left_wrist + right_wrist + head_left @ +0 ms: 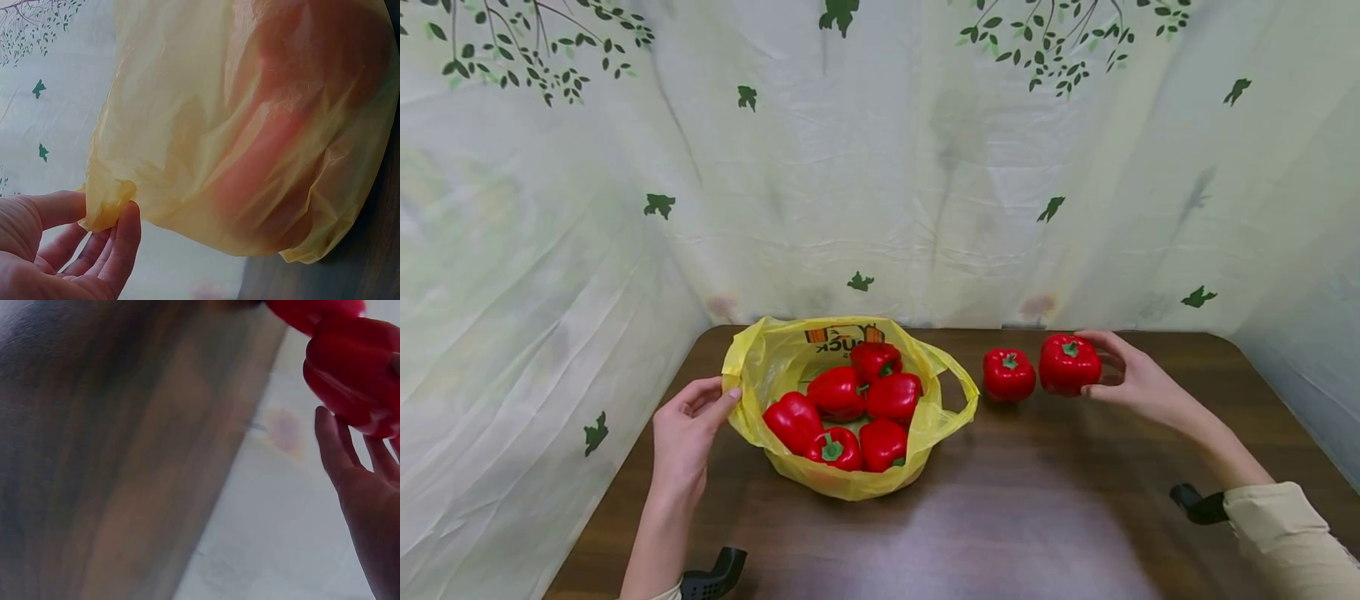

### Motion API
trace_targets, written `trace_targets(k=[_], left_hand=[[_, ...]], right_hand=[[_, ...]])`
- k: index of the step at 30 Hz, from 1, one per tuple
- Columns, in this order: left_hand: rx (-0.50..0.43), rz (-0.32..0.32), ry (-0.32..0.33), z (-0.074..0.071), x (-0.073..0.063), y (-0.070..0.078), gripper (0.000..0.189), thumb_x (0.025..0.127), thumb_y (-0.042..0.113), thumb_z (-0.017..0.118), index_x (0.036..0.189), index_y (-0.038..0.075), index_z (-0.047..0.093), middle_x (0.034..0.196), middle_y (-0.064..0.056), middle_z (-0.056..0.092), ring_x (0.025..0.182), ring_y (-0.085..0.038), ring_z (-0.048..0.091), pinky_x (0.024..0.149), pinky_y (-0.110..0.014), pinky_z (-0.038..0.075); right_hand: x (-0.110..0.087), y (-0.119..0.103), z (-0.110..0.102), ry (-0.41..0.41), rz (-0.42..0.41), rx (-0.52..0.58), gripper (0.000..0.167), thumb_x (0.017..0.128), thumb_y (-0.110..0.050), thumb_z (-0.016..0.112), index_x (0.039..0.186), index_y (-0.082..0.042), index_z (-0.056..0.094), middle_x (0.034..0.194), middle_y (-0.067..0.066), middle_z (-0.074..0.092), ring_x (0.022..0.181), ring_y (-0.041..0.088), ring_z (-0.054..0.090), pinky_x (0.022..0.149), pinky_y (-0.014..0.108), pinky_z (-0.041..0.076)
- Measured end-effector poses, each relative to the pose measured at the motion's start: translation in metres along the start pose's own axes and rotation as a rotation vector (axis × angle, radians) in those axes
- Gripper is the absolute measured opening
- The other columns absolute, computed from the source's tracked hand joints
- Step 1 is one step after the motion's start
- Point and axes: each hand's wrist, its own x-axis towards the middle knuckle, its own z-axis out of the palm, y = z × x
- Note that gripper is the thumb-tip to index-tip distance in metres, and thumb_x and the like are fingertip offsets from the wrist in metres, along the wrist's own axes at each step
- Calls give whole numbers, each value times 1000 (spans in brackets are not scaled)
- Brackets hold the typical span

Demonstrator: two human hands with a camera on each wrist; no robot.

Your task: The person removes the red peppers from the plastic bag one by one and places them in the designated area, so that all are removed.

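A yellow plastic bag (842,485) stands wide open on the table, with several red bell peppers (837,393) inside it. My left hand (688,433) pinches the left edge of the bag between thumb and fingers; the left wrist view shows the bunched yellow plastic (111,203) in the fingertips. Right of the bag, my right hand (1138,379) holds a red bell pepper (1070,367) with a green stem, gripping it from its right side. Close to its left, another red bell pepper (1008,375) sits on the table. The right wrist view crops the held pepper (356,372).
The dark brown wooden table (1022,517) reaches back to a pale curtain (880,208) printed with green leaves, which also hangs along both sides. A loop handle (962,392) sticks out from the bag's right side.
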Motion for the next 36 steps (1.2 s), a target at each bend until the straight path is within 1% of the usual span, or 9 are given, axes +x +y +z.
trace_targets(k=[3, 6, 9, 11, 14, 18, 26, 29, 36], left_hand=[[-4, 2, -1, 0, 0, 0, 36, 87, 14, 76, 117, -3, 65, 96, 0, 69, 81, -13, 66, 71, -22, 55], [0, 6, -3, -1, 0, 0, 36, 88, 14, 76, 117, -3, 65, 96, 0, 69, 82, -14, 66, 71, -22, 55], [9, 10, -10, -1, 0, 0, 36, 88, 15, 76, 117, -3, 65, 97, 0, 69, 82, -13, 66, 71, -22, 54], [13, 11, -11, -1, 0, 0, 36, 88, 15, 75, 117, -3, 65, 97, 0, 69, 82, -13, 66, 71, -22, 54], [12, 12, -4, 0, 0, -1, 35, 88, 14, 75, 117, -4, 65, 96, 0, 69, 81, -13, 66, 70, -22, 54], [-2, 5, -2, 0, 0, -1, 36, 88, 14, 76, 117, -4, 64, 96, 0, 69, 81, -13, 66, 71, -22, 54], [9, -10, -3, -1, 0, -2, 38, 88, 16, 76, 118, -3, 64, 97, 0, 68, 83, -13, 65, 73, -21, 54], [11, -12, -1, -2, 1, -3, 38, 88, 16, 76, 119, -3, 64, 97, 0, 68, 83, -13, 65, 73, -21, 54], [39, -16, 3, -2, 2, -3, 37, 89, 17, 75, 119, -2, 64, 99, 0, 68, 84, -14, 65, 75, -21, 54]], right_hand=[[1, 9, 4, -12, 15, 23, 67, 88, -7, 74, 145, -6, 39, 140, 16, 45, 119, 10, 49, 83, 24, 53], [2, 18, 8, -22, 31, 30, 67, 88, -9, 74, 145, -5, 39, 140, 18, 45, 123, 23, 49, 85, 22, 52], [3, 25, 11, -32, 59, 21, 68, 87, -11, 75, 144, -5, 40, 141, 19, 45, 126, 39, 45, 86, 21, 50], [3, 28, 12, -43, 80, 15, 69, 86, -12, 75, 145, -5, 39, 142, 19, 45, 128, 43, 44, 86, 20, 49], [3, 31, 13, -51, 112, 23, 71, 86, -10, 75, 145, -6, 37, 144, 20, 43, 130, 44, 42, 86, 20, 49], [4, 31, 15, -58, 122, 32, 71, 85, -6, 73, 146, -5, 36, 144, 22, 42, 130, 45, 42, 86, 20, 49], [5, 32, 19, -52, 115, 25, 71, 85, -1, 70, 147, -4, 34, 145, 22, 41, 130, 45, 42, 88, 21, 48], [5, 32, 21, -44, 112, 6, 70, 86, -1, 70, 147, -4, 35, 144, 21, 41, 129, 44, 43, 88, 22, 49], [5, 33, 24, -39, 89, -2, 74, 84, -3, 72, 147, -5, 34, 145, 20, 41, 128, 44, 43, 88, 20, 47]])
